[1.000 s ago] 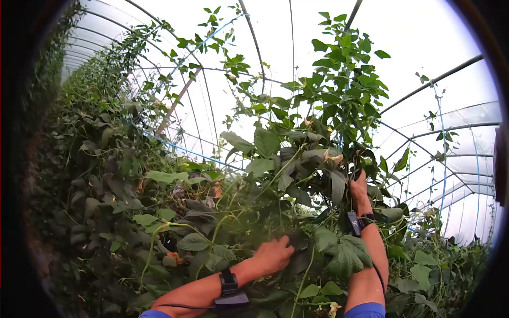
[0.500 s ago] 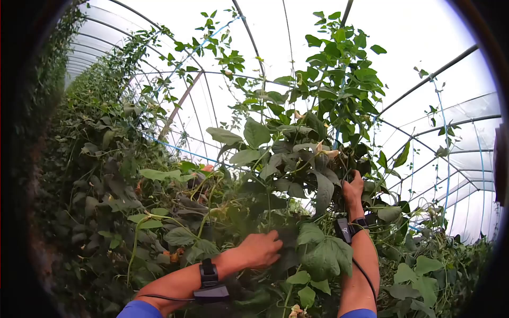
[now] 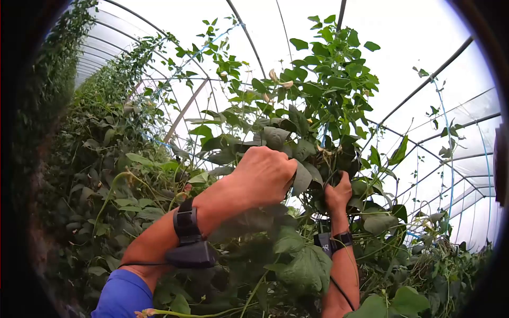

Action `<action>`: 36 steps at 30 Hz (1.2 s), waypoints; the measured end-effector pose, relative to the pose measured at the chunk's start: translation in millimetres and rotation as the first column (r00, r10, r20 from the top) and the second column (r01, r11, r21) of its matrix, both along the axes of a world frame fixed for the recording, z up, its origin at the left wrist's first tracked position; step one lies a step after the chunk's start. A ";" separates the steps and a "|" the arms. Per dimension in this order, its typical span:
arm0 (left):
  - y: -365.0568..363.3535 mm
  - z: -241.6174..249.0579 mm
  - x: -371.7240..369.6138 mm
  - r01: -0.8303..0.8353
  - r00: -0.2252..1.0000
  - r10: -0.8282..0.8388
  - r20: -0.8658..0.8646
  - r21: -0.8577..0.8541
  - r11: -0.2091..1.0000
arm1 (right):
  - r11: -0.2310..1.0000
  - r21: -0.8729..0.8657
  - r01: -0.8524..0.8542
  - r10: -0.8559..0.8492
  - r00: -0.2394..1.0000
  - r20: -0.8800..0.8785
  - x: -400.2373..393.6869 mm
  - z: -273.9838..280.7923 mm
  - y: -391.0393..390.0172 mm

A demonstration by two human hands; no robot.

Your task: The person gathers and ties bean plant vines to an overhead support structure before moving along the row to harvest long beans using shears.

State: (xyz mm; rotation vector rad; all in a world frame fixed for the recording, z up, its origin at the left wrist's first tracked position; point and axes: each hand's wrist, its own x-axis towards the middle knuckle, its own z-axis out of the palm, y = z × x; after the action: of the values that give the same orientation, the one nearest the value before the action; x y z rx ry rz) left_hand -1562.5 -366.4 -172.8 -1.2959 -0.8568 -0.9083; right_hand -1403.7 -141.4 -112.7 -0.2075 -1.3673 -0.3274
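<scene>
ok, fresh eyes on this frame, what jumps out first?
The left hand, raised mid-frame and closed among the leaves of a tall vine that climbs toward the plastic roof. Just right of it, the right hand grips the same tangle lower down. Both arms wear black wrist units; the left unit trails a cable.

Climbing vines (image 3: 318, 106) on blue strings (image 3: 448, 153) under greenhouse hoops (image 3: 424, 90)
</scene>
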 end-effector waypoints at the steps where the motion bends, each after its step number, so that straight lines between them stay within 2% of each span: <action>1: 5.5 7.1 4.9 0.091 0.995 -0.091 -0.031 0.017 0.996 | 1.000 -0.021 -0.007 0.007 1.000 -0.004 0.7 -1.8 -3.2; 2: 10.3 15.0 9.4 0.182 0.982 -0.179 -0.067 0.037 0.983 | 0.999 -0.035 -0.016 0.016 1.000 -0.011 0.2 -1.6 -6.9; 4: 36.5 34.4 14.6 0.403 0.913 -0.406 0.032 0.067 0.913 | 1.000 -0.014 -0.005 0.005 1.000 -0.031 0.0 -4.1 -11.5; 5: 51.4 44.2 16.6 0.637 0.754 -0.638 0.155 0.064 0.769 | 1.000 0.008 -0.012 0.012 0.999 -0.040 -0.3 -5.6 -13.1; 6: 57.0 54.2 19.0 0.695 0.654 -0.699 0.288 0.136 0.706 | 0.999 0.031 -0.017 0.019 0.999 -0.048 0.1 -6.7 -13.5; 8: 80.4 85.1 9.5 0.731 0.543 -0.779 0.313 0.281 0.622 | 1.000 0.016 -0.003 0.004 0.999 -0.054 0.5 -6.6 -14.4; 10: 101.0 113.3 -1.2 0.617 0.668 -0.728 0.155 0.432 0.658 | 1.000 -0.010 -0.028 0.027 0.999 -0.036 1.6 -9.9 -20.5; 11: 104.5 122.9 -4.5 0.527 0.726 -0.662 0.188 0.466 0.711 | 0.994 -0.077 -0.081 0.078 0.996 -0.034 1.6 -11.4 -27.6; 12: 109.1 130.0 -7.8 0.432 0.773 -0.592 0.226 0.497 0.753 | 0.995 -0.070 -0.077 0.074 0.996 -0.044 1.2 -11.3 -27.9; 15: 120.2 145.7 -13.0 0.390 0.837 -0.513 0.191 0.450 0.803 | 0.996 -0.053 -0.075 0.073 0.997 -0.031 0.8 -15.2 -23.9; 18: 130.0 159.0 -8.0 0.455 0.797 -0.566 0.210 0.407 0.792 | 0.996 -0.050 -0.076 0.074 0.997 -0.031 1.1 -17.4 -23.6; 19: 130.4 163.8 -6.7 0.509 0.699 -0.577 0.422 0.272 0.816 | 0.996 -0.050 -0.073 0.072 0.997 -0.030 -0.1 -18.6 -22.5; 20: 135.6 169.9 -10.1 0.513 0.697 -0.582 0.419 0.275 0.813 | 0.998 -0.035 -0.045 0.044 0.998 -0.042 -0.1 -18.5 -21.2; 22: 147.8 180.0 -16.1 0.492 0.719 -0.477 0.505 0.114 0.863 | 1.000 -0.016 -0.005 0.004 0.998 -0.060 1.2 -19.7 -18.0; 23: 152.2 183.0 -19.3 0.542 0.698 -0.479 0.533 0.044 0.839 | 1.000 0.000 -0.004 0.004 0.999 -0.048 1.8 -20.9 -15.8; 24: 156.7 186.8 -20.7 0.550 0.694 -0.487 0.530 0.046 0.834 | 1.000 0.017 -0.002 0.003 0.999 -0.036 1.9 -21.0 -14.4; 26: 169.1 194.7 -22.5 0.553 0.655 -0.367 0.660 -0.088 0.829 | 1.000 0.013 0.010 -0.009 0.999 -0.043 1.7 -21.3 -14.2; 28: 203.2 214.6 -37.6 0.591 0.646 -0.435 0.628 -0.051 0.805 | 1.000 0.016 0.015 -0.015 0.999 -0.040 1.7 -23.3 -16.5; 30: 220.6 225.7 -54.4 0.621 0.781 -0.509 0.362 -0.361 0.695 | 1.000 0.007 -0.017 0.018 0.999 -0.028 1.3 -24.0 -16.5; 31: 259.4 228.3 -77.7 0.674 0.717 -0.693 0.077 -0.335 0.659 | 0.999 -0.003 -0.033 0.033 0.999 -0.028 1.1 -24.6 -16.7; 32: 254.3 219.9 -76.1 0.675 0.713 -0.697 0.075 -0.338 0.655 | 0.999 -0.016 -0.049 0.048 0.998 -0.030 1.9 -24.9 -15.9; 33: 239.3 207.6 -70.8 0.681 0.649 -0.728 -0.223 -0.258 0.686 | 0.999 -0.018 -0.045 0.045 0.998 -0.032 3.1 -24.5 -13.6; 34: 232.4 199.1 -68.8 0.701 0.543 -0.674 -0.501 -0.173 0.692 | 0.999 -0.016 -0.045 0.045 0.999 -0.029 2.1 -24.8 -10.7; 36: 252.4 202.2 -69.0 0.693 0.568 -0.688 -0.452 -0.188 0.696 | 0.999 -0.019 -0.049 0.048 0.999 -0.023 0.8 -25.8 -3.6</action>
State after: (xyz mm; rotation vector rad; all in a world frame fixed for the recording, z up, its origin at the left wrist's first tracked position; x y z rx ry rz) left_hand -1631.5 -114.1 29.4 -1.7980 0.1183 -1.0957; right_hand -1402.9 -145.0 -138.5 -0.1931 -1.3520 -0.2706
